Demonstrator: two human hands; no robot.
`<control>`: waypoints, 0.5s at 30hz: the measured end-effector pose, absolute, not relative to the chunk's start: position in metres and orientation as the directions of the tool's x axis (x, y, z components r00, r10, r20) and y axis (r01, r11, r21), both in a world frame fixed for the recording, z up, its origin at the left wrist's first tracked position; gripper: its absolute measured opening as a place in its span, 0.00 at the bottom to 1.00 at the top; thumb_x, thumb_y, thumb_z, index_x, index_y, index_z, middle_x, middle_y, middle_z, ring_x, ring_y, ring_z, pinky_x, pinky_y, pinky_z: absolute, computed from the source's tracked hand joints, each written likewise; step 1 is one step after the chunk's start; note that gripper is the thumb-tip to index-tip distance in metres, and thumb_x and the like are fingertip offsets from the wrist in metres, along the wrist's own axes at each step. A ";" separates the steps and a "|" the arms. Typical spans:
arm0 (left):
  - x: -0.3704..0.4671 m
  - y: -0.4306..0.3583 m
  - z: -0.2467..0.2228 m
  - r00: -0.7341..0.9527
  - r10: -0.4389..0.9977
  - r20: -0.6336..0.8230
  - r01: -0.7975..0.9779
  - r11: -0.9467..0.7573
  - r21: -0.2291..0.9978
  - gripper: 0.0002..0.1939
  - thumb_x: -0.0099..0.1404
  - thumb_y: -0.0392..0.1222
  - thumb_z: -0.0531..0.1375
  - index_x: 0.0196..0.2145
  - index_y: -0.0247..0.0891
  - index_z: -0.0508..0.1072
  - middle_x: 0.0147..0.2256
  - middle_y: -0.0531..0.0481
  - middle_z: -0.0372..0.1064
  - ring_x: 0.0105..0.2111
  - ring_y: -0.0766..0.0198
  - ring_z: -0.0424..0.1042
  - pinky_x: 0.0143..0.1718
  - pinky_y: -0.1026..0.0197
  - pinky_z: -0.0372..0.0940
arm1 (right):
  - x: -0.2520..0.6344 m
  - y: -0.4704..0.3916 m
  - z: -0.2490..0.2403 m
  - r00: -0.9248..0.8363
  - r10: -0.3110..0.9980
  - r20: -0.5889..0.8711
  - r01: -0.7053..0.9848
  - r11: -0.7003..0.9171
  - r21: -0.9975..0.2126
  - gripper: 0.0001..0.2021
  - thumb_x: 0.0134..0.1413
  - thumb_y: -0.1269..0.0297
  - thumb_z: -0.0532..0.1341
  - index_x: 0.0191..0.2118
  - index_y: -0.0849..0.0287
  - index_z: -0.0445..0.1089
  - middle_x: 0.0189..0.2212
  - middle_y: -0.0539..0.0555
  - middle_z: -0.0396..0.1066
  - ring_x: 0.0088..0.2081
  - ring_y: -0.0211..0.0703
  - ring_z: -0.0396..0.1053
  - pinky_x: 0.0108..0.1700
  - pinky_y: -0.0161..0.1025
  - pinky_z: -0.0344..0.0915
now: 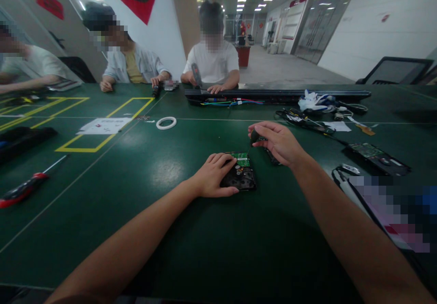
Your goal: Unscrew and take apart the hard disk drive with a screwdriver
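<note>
A black hard drive with a green circuit board (pixel 244 176) lies on the green table, board side up. My left hand (pixel 215 175) rests on its left part, fingers spread across it and thumb along the near edge. My right hand (pixel 275 141) pinches the dark handle of a small screwdriver (pixel 254 136) above the drive's far right corner. The thin shaft points down at the green board; whether its tip touches is too small to tell. Another dark drive (pixel 272 156) lies partly hidden beneath my right hand.
A red-and-black screwdriver (pixel 25 188) lies at the left, a white tape ring (pixel 166 123) farther back. Another drive (pixel 377 158) and cables (pixel 302 119) lie at the right. A long black casing (pixel 280 95) spans the far side, where people sit.
</note>
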State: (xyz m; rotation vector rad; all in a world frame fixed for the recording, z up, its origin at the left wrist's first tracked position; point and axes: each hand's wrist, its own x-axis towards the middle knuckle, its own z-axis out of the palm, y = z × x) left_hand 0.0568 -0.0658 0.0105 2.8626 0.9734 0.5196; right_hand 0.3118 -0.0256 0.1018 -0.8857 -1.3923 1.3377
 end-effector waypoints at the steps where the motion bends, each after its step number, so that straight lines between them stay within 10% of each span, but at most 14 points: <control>1: 0.057 -0.066 0.011 0.741 0.603 0.295 0.578 -0.796 0.177 0.51 0.65 0.76 0.56 0.72 0.36 0.58 0.64 0.33 0.60 0.64 0.37 0.59 0.66 0.36 0.53 | 0.311 -0.026 0.102 -0.267 0.951 0.158 -0.134 0.126 -0.983 0.09 0.55 0.55 0.72 0.38 0.54 0.80 0.43 0.55 0.78 0.45 0.46 0.75 0.41 0.41 0.76; 7: 0.057 -0.067 0.011 0.737 0.604 0.303 0.573 -0.796 0.195 0.51 0.65 0.75 0.56 0.72 0.37 0.56 0.64 0.34 0.60 0.64 0.37 0.59 0.67 0.36 0.53 | 0.312 -0.021 0.100 -0.260 0.960 0.103 -0.219 0.046 -0.975 0.06 0.58 0.59 0.69 0.38 0.55 0.79 0.41 0.57 0.79 0.46 0.48 0.77 0.50 0.46 0.76; 15: 0.056 -0.066 0.010 0.735 0.607 0.300 0.573 -0.794 0.202 0.50 0.65 0.75 0.56 0.72 0.38 0.56 0.64 0.33 0.59 0.64 0.37 0.59 0.66 0.35 0.53 | 0.315 -0.022 0.101 -0.239 0.963 0.121 -0.143 0.088 -0.986 0.07 0.57 0.61 0.68 0.41 0.53 0.80 0.38 0.54 0.78 0.41 0.44 0.74 0.33 0.37 0.70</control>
